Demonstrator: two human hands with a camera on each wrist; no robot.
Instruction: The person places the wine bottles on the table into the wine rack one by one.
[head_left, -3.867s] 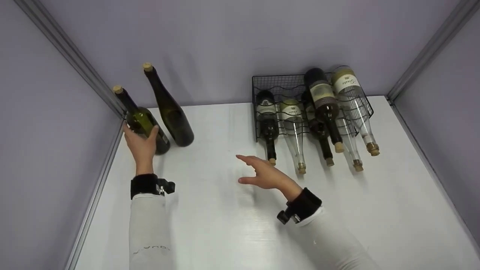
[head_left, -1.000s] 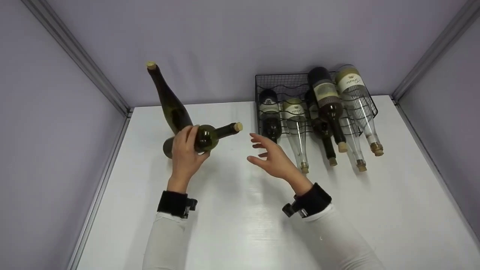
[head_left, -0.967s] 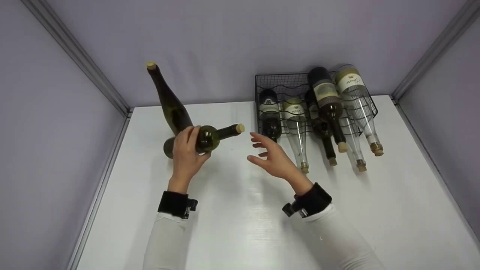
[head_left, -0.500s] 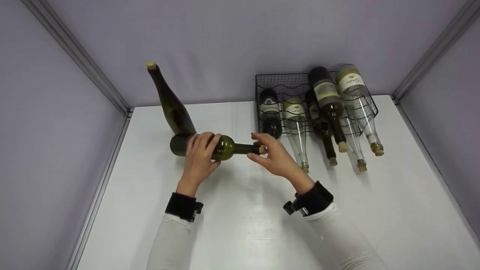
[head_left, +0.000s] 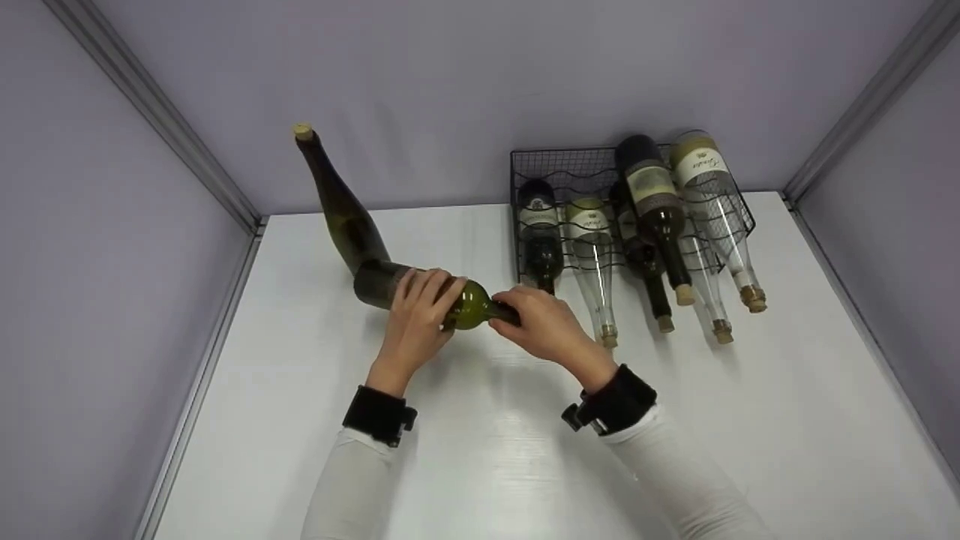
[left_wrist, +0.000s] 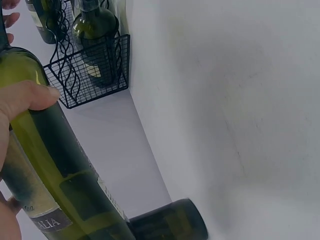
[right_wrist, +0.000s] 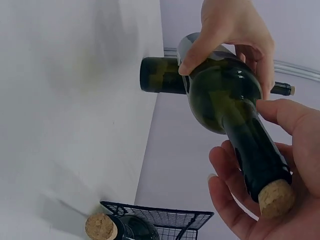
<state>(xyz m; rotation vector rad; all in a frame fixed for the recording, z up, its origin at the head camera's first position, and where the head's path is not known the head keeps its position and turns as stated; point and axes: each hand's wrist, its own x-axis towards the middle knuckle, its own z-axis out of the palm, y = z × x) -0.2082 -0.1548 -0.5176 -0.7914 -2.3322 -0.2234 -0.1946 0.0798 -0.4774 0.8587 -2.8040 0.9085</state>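
Note:
A green wine bottle [head_left: 470,304] lies nearly level above the white table, its neck pointing right. My left hand [head_left: 421,319] grips the body from above, with the thumb along the glass in the left wrist view. Around the neck, my right hand [head_left: 547,322] curls its fingers, its thumb at the shoulder. The cork [right_wrist: 276,199] shows by the right palm in the right wrist view; in the head view that hand hides it. Behind the held bottle's base, a taller dark green bottle [head_left: 341,202] stands upright and corked.
Back right, a black wire wine rack [head_left: 544,161] holds several corked bottles, their necks jutting forward. A dark bottle [head_left: 651,191] and a clear bottle [head_left: 705,172] lie on its upper level. Walls enclose the table [head_left: 480,450] at the back and both sides.
The left hand has lifted the green wine bottle from its upright place at the left, tipped it level and carried it rightward. The right hand has taken hold of the neck.

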